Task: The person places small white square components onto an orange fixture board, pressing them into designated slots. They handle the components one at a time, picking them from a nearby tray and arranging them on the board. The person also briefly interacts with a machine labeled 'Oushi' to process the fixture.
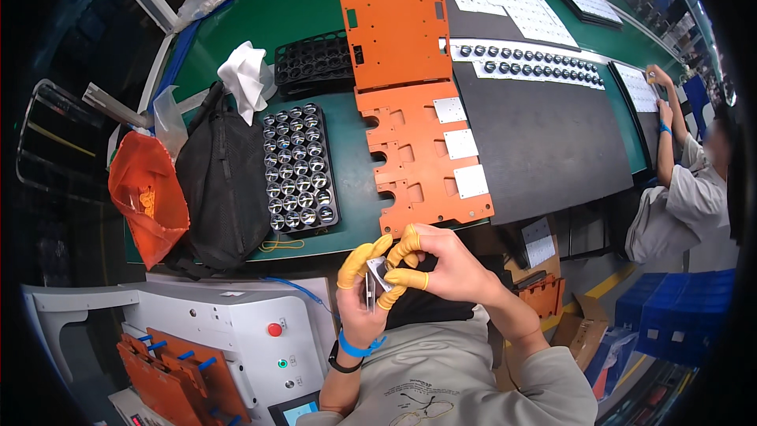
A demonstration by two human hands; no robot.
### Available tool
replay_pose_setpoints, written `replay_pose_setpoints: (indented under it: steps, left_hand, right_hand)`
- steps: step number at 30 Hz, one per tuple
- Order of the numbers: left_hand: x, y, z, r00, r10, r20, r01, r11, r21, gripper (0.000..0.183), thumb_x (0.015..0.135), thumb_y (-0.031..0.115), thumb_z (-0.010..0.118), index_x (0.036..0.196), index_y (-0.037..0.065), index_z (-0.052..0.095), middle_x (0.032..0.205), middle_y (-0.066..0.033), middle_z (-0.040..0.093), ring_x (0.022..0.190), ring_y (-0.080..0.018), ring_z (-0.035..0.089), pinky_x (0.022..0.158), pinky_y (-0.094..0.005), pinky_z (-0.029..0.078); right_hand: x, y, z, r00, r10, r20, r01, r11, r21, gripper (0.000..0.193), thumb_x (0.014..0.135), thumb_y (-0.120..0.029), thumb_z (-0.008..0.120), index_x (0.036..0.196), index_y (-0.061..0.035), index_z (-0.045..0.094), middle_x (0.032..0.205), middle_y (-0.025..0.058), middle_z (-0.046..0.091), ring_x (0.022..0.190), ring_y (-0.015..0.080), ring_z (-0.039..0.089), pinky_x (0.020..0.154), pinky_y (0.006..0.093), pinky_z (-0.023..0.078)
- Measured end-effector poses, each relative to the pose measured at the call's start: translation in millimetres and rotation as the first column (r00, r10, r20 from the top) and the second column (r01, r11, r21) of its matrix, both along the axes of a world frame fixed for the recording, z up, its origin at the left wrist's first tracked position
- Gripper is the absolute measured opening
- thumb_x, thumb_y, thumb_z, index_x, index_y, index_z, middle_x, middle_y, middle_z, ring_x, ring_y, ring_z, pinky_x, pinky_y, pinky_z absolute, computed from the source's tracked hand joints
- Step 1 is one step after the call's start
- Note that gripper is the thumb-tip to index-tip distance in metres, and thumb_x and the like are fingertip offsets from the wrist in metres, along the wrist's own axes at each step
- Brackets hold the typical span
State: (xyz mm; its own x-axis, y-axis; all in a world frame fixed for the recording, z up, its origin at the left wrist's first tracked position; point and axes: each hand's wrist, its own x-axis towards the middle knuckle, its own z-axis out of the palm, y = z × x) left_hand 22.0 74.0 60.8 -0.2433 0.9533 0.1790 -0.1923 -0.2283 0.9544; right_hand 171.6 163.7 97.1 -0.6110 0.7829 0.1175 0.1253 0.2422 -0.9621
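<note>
My left hand [363,292], in yellow finger cots and a blue wristband, grips a small pale square plate [377,270] in front of my chest. The fingers of my right hand [441,264], also in yellow cots, close on the same plate from the right; a dark area shows on its face, and fingers hide part of it. Just beyond my hands lies an orange fixture [418,189] with cutouts. Three white square plates [460,143] sit along its right side. Its upright-looking orange panel [394,16] extends from the far edge.
Left of the fixture stands a black tray of clear lenses [300,166], with another black tray [315,59] behind. A black bag [225,181] and orange bag [150,197] lie farther left. Dark round parts [532,63] line white strips at right. A co-worker [682,189] sits far right.
</note>
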Motion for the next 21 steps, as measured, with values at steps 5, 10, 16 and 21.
replay_pose_setpoints:
  steps: [5, 10, 16, 21]
  left_hand:
    - [-9, 1, -6, 0.969, -0.046, -0.244, 0.044, 0.999, -0.013, 0.051, 0.09, 0.018, 0.078, 0.133, 0.001, 0.056, 0.126, -0.0134, 0.065, 0.11, -0.0187, 0.065, 0.095, -0.0325, 0.052]
    - [0, 4, -9, 0.987, 0.058, 0.148, -0.046, 0.995, -0.084, 0.045, 0.094, 0.024, 0.074, 0.131, 0.004, 0.058, 0.117, -0.0092, 0.066, 0.095, -0.0126, 0.063, 0.08, -0.0255, 0.052]
    - [4, 24, 13, 0.934, 0.023, 0.357, 0.057, 0.976, -0.211, 0.049, 0.097, 0.03, 0.069, 0.136, 0.005, 0.052, 0.117, -0.006, 0.065, 0.08, -0.005, 0.053, 0.064, -0.0191, 0.043]
    - [13, 27, 17, 0.975, -0.058, 0.216, 0.098, 0.978, -0.182, 0.048, 0.098, 0.025, 0.067, 0.138, 0.004, 0.052, 0.108, -0.0029, 0.065, 0.074, -0.0057, 0.054, 0.062, -0.0204, 0.044]
  right_hand:
    - [-3, -1, 12, 0.993, -0.066, 0.098, 0.072, 0.995, -0.061, 0.031, 0.08, -0.017, 0.084, 0.102, -0.0019, 0.068, 0.08, 0.0027, 0.053, 0.067, 0.0129, 0.044, 0.061, 0.028, 0.041]
    - [-6, -4, -2, 0.986, -0.084, -0.145, 0.099, 0.99, 0.101, 0.039, 0.081, -0.017, 0.083, 0.115, -0.0041, 0.068, 0.092, 0.0063, 0.057, 0.076, 0.0165, 0.052, 0.067, 0.03, 0.044]
    - [-6, 0, -9, 0.967, -0.253, -0.03, 0.216, 0.751, 0.624, 0.057, 0.066, -0.016, 0.089, 0.12, -0.0062, 0.071, 0.095, 0.0077, 0.06, 0.076, 0.0249, 0.054, 0.065, 0.0338, 0.046]
    - [0, 5, -21, 0.908, -0.407, -0.103, 0.35, 0.6, 0.72, 0.048, 0.062, -0.012, 0.088, 0.108, -0.0053, 0.075, 0.084, 0.0054, 0.058, 0.066, 0.0224, 0.051, 0.057, 0.0324, 0.042]
